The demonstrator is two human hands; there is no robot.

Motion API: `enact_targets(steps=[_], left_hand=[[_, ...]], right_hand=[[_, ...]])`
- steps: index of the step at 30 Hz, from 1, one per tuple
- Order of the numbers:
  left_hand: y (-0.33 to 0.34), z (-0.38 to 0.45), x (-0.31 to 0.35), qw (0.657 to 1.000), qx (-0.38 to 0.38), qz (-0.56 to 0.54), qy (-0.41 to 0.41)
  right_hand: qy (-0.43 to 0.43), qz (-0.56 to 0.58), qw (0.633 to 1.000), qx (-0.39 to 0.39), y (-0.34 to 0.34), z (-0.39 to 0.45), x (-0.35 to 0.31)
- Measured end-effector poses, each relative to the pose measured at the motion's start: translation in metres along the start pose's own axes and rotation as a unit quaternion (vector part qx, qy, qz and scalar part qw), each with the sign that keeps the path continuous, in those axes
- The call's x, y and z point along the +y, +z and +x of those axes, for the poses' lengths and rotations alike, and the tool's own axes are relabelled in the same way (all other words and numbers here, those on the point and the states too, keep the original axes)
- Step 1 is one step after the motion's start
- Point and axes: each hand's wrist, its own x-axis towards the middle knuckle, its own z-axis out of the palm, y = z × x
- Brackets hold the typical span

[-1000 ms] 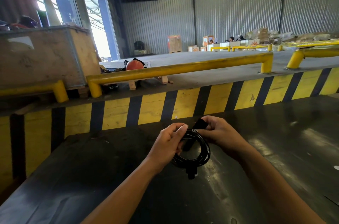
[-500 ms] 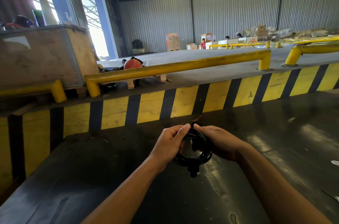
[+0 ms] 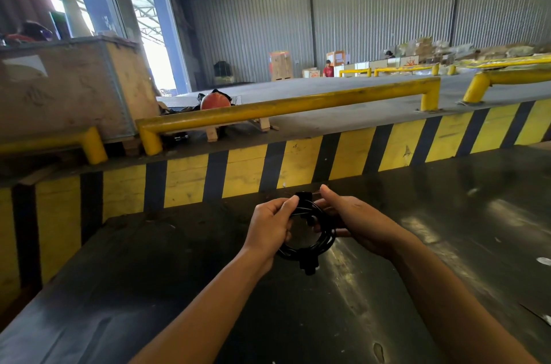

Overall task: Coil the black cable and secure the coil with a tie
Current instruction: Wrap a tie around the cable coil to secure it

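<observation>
**Both hands on the coiled black cable above the dark table**

The black cable [image 3: 310, 240] is wound into a small round coil, held just above the dark table [image 3: 149, 274] near the middle of the view. The left hand [image 3: 269, 229] sits at the coil's 9 o'clock, fingers curled around that side of the loops, thumb tip pressed against the strands at about 11 o'clock. The right hand [image 3: 354, 222] is at 3 o'clock, its thumb stretched up toward 12 o'clock and its fingers curved behind the coil; whether they close on the strands is hidden by the cable itself. At 12 o'clock, between the two thumbs, a small black piece [image 3: 303, 196] sticks up; it cannot be told whether this is a tie or a cable end. A black plug [image 3: 309, 265] hangs from the coil at 6 o'clock, close over the table.

Beyond the table runs a yellow-and-black striped barrier [image 3: 298, 167], topped by a yellow rail [image 3: 283, 107]. A wooden crate [image 3: 68, 86] stands at 10 o'clock of the view
</observation>
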Motion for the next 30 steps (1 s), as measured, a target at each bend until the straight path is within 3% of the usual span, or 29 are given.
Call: enact_targets(steps=[5,8,10,13,19,24,30], left_hand=[[-0.004,0.003,-0.002,1.000,0.022,-0.019,-0.010],[-0.004,0.005,-0.002,0.999,0.031,-0.020,-0.006],[-0.002,0.005,-0.003,1.000,0.027,-0.014,0.004],[-0.002,0.001,-0.003,0.998,0.011,0.028,0.057],[-0.006,-0.005,0.001,0.980,-0.029,0.100,0.168],[-0.006,-0.004,-0.007,0.979,-0.048,0.112,0.163],[-0.008,-0.009,-0.011,0.983,-0.092,0.103,0.122]], right_hand=[[-0.151,-0.150,0.975,0.061,0.004,-0.011,-0.007],[-0.212,-0.307,0.920,0.119,0.016,-0.008,0.003],[-0.259,-0.332,0.889,0.178,0.023,-0.006,0.009],[-0.295,-0.267,0.888,0.229,0.023,-0.005,0.010],[-0.234,-0.082,0.948,0.199,0.019,-0.005,0.007],[-0.223,-0.013,0.960,0.170,0.019,-0.006,0.014],[-0.231,0.038,0.945,0.229,0.023,-0.004,0.023]])
